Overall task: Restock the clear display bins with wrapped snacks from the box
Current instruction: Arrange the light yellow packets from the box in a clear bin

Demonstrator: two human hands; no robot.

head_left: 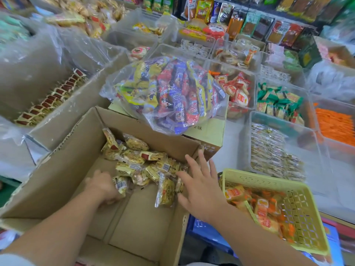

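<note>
An open cardboard box (63, 169) stands in front of me with a pile of yellow wrapped snacks (142, 162) in its far right corner. My left hand (104, 186) is down inside the box, fingers curled round a yellow snack with a barcode (120, 186). My right hand (199, 186) hovers over the box's right wall, fingers spread, holding nothing. Clear display bins (284, 146) line the counter to the right and behind. One clear bin at the left (57, 120) holds a neat row of the same yellow and red snacks (51, 100).
A clear bag of colourful snack packs (171, 93) lies on a closed carton (213, 131) behind the box. A yellow-green basket (299, 204) of orange wrapped snacks sits at the right. Shelves of packaged goods (249, 22) fill the back.
</note>
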